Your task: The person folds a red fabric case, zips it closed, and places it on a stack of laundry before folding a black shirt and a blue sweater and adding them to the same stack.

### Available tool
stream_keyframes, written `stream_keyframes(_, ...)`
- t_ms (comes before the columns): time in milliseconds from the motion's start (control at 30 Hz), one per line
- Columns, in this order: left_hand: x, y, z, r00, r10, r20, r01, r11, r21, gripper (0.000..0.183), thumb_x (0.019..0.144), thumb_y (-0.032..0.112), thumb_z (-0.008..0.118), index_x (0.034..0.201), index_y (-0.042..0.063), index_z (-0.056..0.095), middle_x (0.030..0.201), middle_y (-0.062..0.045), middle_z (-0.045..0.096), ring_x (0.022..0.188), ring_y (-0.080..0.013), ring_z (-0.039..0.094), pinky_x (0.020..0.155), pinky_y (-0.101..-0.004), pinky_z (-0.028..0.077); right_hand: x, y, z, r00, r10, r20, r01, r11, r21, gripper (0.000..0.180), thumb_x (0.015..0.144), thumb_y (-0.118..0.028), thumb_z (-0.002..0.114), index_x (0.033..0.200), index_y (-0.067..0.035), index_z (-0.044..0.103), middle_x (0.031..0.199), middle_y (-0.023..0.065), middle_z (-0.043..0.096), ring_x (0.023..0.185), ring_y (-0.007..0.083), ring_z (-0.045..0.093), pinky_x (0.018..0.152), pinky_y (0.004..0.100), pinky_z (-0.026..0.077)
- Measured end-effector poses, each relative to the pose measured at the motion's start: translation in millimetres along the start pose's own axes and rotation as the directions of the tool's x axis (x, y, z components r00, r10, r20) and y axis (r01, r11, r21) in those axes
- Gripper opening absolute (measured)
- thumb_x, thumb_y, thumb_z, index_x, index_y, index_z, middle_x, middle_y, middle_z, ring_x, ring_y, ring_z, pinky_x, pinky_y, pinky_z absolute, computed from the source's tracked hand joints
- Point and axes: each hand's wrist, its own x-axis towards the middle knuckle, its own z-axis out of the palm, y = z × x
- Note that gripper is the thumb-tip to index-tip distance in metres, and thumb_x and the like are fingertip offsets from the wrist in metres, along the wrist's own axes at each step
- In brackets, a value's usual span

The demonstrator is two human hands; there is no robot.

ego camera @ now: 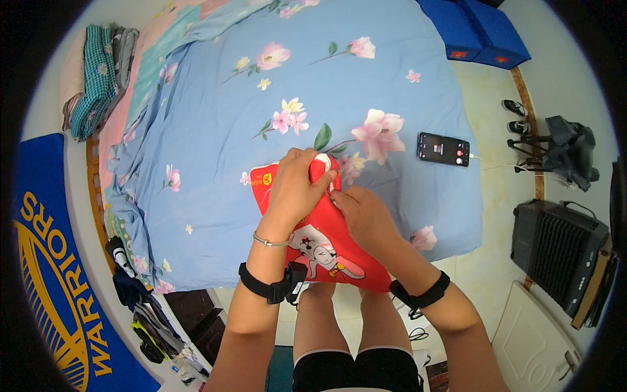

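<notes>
A red cloth cushion or bag [321,228], printed with a white cartoon rabbit and some yellow writing, is held over the near side of the bed. My left hand [293,183] grips its upper part, thumb pressed against a folded corner. White trim [324,159], perhaps a zipper, shows at that fold. Just to the right, my right hand [361,213] pinches the edge below the fold between thumb and fingers. Both wrists wear black straps, and a bracelet [270,241] circles the left forearm. What lies inside the red cloth is hidden.
A blue flowered sheet [220,147] covers the bed. A phone [443,149] on a charging cable lies at its right edge. Blue boxes [482,34], shoes [517,117], a folded stool or tripod [563,152] and a black appliance [558,257] stand right. Folded bedding [95,83] is left.
</notes>
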Motion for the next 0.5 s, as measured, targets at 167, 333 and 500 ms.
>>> stream_keyframes(167,-9.8,-5.4,10.1,0.917,-0.385,0.107,0.398,0.903,-0.161,0.021,0.084,0.021,0.063,0.088,0.001,0.057,0.071,-0.004,0.055,0.066,-0.0146,0.049,0.063,-0.0266,0.042,-7.1,11.2,-4.0,0.987,-0.137,-0.082,0.124,0.98,-0.154,0.028,0.078,-0.007,0.051,0.105,0.001,0.055,0.094,0.0135,0.056,0.088,0.0306,0.055,0.073,0.0381,0.046)
stream_keyframes(333,-25.8,-10.9,28.8,0.897,-0.442,0.019,0.366,0.718,-0.592,0.022,0.089,0.023,0.057,0.081,0.002,0.056,0.064,0.002,0.052,0.059,-0.0061,0.041,0.054,-0.024,0.036,-10.8,24.8,-0.9,0.941,-0.317,-0.118,0.288,0.933,-0.215,0.031,0.075,-0.008,0.051,0.104,0.001,0.055,0.091,0.0118,0.055,0.086,0.0284,0.054,0.074,0.0368,0.046)
stream_keyframes(500,-33.8,-3.6,30.4,0.858,-0.513,-0.015,0.387,0.667,-0.637,0.027,0.091,0.025,0.053,0.078,0.002,0.056,0.057,0.002,0.05,0.052,-0.0067,0.04,0.049,-0.025,0.034,-13.3,27.3,-3.8,0.887,-0.45,-0.105,0.415,0.876,-0.246,0.032,0.073,-0.013,0.052,0.102,-0.001,0.056,0.091,0.0096,0.054,0.085,0.0253,0.054,0.074,0.0353,0.047)
